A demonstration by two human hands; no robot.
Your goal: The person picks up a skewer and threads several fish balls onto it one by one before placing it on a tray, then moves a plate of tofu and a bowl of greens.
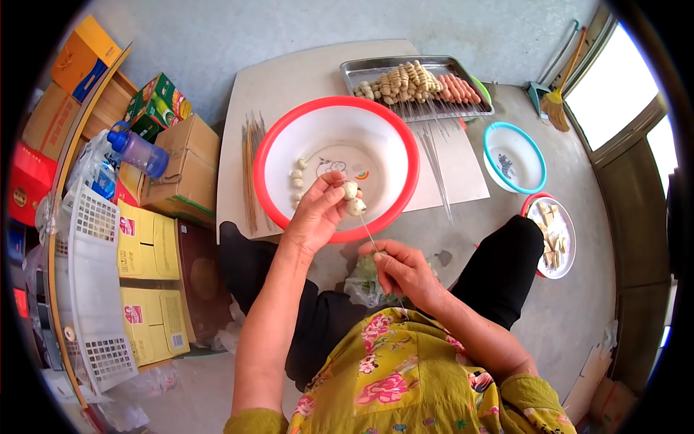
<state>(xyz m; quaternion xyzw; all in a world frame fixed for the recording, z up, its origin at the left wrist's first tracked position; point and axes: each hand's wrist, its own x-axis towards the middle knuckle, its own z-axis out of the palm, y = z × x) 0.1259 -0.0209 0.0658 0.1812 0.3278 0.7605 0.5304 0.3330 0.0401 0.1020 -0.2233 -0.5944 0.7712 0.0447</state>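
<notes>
Over the near rim of a white basin with a red edge, my left hand pinches a pale speckled ball. Just below it sits a second ball, on the upper end of a thin metal skewer. My right hand grips that skewer lower down, its fingers closed round it. Inside the basin, at the left, several more pale balls lie in a row. Part of the basin's floor, with a printed picture, shows behind my left hand.
A metal tray of skewered food stands at the table's back right. Loose skewers lie before it, others left of the basin. On the right are a blue-rimmed basin and a bowl of cut pieces. Boxes stand left.
</notes>
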